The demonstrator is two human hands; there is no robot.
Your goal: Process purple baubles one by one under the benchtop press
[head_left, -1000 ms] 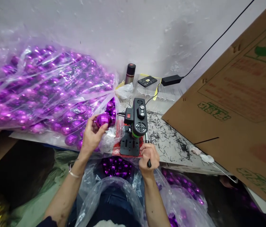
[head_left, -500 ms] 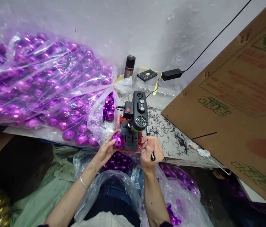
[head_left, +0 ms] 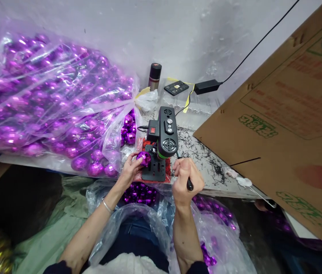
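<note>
Fingers of the left hand (head_left: pixel 130 168) are curled, gripping a purple faceted ball (head_left: pixel 143 159) at the left side of the black base plate (head_left: pixel 155 173)! The right hand (head_left: pixel 188 178) makes a tight fist round the machine's (head_left: pixel 168 131) lever (head_left: pixel 189 185), forearm pointing ahead; the left forearm (head_left: pixel 92 224) slants inward over the counter's (head_left: pixel 219 185) near edge.

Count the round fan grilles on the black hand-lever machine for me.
2 are visible, both on top of the black hand-lever machine: the far grille and the near grille, with silver buttons between them. Its underside is hidden, so more may be there.
</note>
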